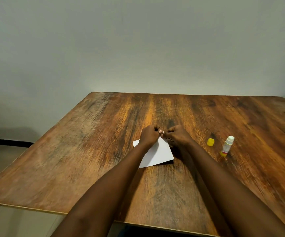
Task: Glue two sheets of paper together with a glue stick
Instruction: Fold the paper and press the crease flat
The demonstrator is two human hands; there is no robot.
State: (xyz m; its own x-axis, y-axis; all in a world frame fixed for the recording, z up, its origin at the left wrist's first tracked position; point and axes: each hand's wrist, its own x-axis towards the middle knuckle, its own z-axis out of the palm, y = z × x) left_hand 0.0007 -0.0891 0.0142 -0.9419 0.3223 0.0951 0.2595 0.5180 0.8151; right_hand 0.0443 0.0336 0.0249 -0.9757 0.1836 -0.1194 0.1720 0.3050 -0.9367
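Note:
White paper [157, 154] lies on the wooden table [87, 151], turned like a diamond. It looks like one sheet; whether a second lies under it I cannot tell. My left hand [149, 135] and my right hand [178, 134] meet at its far corner, fingertips pinched on the paper there. An uncapped glue stick [227, 145], white with a yellow base, stands tilted to the right of my right hand. Its yellow cap [210, 142] sits on the table between the stick and my right hand.
The table's far edge meets a plain grey wall [138, 48]. Its left edge drops off to the floor [1, 154]. Bare wood surrounds the paper on the left and in front.

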